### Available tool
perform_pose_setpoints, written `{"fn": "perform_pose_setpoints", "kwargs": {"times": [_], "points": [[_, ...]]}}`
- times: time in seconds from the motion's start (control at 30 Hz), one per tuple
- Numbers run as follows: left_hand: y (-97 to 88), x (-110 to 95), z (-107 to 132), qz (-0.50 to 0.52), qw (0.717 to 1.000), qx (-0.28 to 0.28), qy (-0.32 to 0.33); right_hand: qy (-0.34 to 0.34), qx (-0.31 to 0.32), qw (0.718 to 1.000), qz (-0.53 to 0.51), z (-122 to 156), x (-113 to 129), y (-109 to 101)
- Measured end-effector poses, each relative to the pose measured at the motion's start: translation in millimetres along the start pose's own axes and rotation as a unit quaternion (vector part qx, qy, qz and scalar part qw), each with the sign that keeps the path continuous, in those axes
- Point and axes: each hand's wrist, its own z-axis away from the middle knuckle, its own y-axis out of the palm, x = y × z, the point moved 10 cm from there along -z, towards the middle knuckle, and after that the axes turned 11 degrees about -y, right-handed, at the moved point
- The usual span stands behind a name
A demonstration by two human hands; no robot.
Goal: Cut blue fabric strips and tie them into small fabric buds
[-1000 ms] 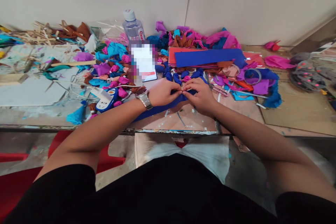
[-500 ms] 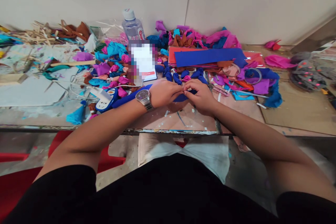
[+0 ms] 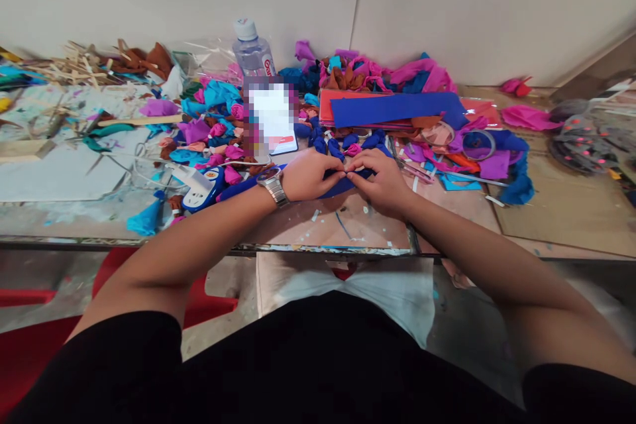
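Observation:
My left hand [image 3: 309,175] and my right hand [image 3: 380,182] meet at the middle of the table, fingers pinched on a dark blue paper strip [image 3: 238,188]. The strip runs left from the pinch, passing under my left wrist, which wears a metal watch [image 3: 273,185]. Just beyond my fingers lie several small rolled dark blue paper pieces [image 3: 348,140]. A phone [image 3: 272,117] with a lit screen leans just behind my left hand.
Crumpled pink, cyan, purple and brown paper [image 3: 213,119] covers the table behind. A water bottle [image 3: 252,50] stands by the wall. Flat blue and red sheets [image 3: 397,108], a tape roll [image 3: 477,144] and a white power strip [image 3: 199,185] lie around; wooden sticks [image 3: 74,66] far left.
The strip's free end swung from the near side of my left forearm to its far side, then dropped a little. Both hands stay pinched together at the same spot.

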Motion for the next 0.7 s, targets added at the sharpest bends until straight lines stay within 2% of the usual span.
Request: {"fn": "perform_pose_setpoints", "kwargs": {"times": [0.4,0.6,0.7], "points": [[-1.1,-0.9,1.3,0.008,1.0,-0.019,0.011,-0.017,0.0,1.0,-0.012,-0.1,-0.1,2.0],[1.0,-4.4,2.5,0.02,0.999,0.0,0.034,-0.044,0.002,0.999,-0.027,-3.0,7.3,3.4],[0.3,-1.0,1.2,0.032,0.999,0.011,0.026,-0.042,-0.002,0.999,-0.029,-3.0,6.8,1.3]]}}
